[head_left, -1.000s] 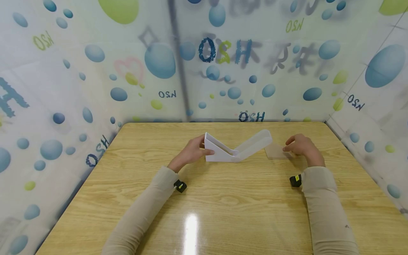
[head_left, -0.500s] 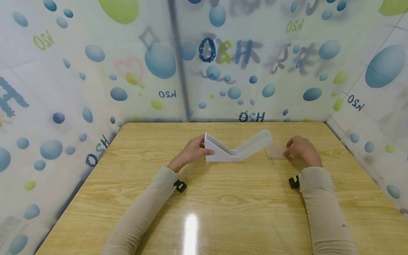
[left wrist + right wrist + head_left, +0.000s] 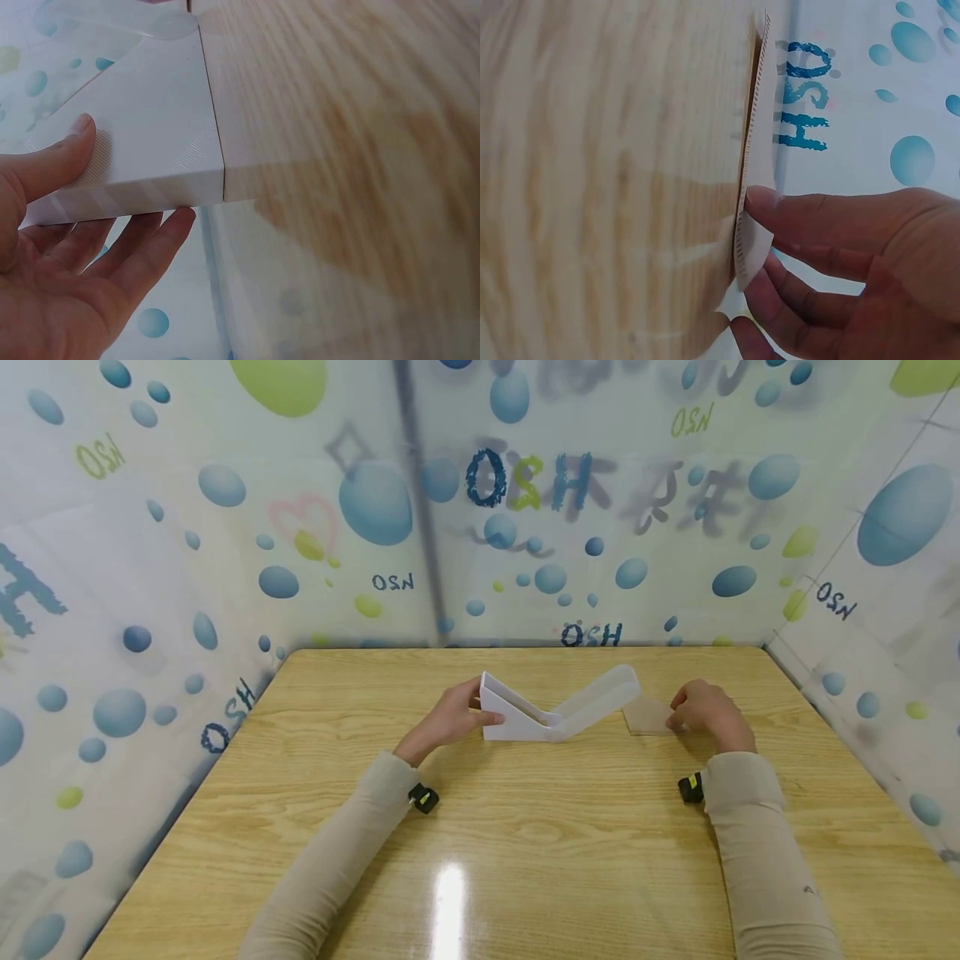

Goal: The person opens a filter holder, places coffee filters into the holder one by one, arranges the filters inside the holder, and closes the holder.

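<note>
At the centre of the head frame a white box sits on the table, its translucent lid angled up rightward; the left hand, partly spread, grips the box's left end; right of centre, the right hand, nearly closed, pinches a sheet's right edge.

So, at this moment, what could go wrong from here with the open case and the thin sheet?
The thin sheet could bend or slip, as the right hand pinches it by one end. The lid might get knocked: its raised end overlaps part of the sheet in the head view. A knock could also swing the case, since the left hand grips it only at the end away from the lid.
</note>
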`<state>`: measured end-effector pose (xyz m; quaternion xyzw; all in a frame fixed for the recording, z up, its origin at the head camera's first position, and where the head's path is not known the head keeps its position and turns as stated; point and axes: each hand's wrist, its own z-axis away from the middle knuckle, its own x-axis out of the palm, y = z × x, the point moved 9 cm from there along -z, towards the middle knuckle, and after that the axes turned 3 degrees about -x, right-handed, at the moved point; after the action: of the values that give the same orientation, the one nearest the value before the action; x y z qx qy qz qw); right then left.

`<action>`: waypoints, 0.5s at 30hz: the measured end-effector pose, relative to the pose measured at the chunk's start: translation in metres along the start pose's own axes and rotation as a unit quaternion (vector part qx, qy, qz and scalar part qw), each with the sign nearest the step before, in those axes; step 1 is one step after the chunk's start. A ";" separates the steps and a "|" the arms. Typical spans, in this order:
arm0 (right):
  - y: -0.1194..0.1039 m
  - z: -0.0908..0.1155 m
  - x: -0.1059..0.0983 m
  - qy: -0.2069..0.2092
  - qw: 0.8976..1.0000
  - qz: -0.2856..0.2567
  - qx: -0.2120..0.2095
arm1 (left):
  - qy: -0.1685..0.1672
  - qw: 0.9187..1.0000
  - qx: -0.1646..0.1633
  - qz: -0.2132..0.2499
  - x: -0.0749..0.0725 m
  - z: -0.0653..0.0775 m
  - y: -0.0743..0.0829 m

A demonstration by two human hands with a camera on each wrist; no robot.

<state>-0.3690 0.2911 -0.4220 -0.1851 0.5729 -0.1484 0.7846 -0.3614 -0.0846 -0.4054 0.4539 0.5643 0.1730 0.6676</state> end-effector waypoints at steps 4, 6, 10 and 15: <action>0.000 -0.001 -0.001 0.003 1.000 0.004 -0.002 | 0.000 1.000 0.002 0.000 0.000 0.000 0.001; -0.001 -0.001 -0.002 0.007 1.000 0.010 -0.006 | -0.001 1.000 0.002 -0.001 -0.001 0.001 0.002; -0.001 -0.002 -0.004 0.015 1.000 0.015 -0.013 | -0.001 1.000 0.003 -0.002 -0.001 0.001 0.003; -0.002 -0.002 -0.004 0.018 1.000 0.007 -0.014 | -0.001 1.000 0.005 -0.003 0.000 0.001 0.003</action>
<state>-0.3723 0.2910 -0.4186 -0.1893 0.5901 -0.1379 0.7726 -0.3594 -0.0840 -0.4030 0.4558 0.5657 0.1676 0.6664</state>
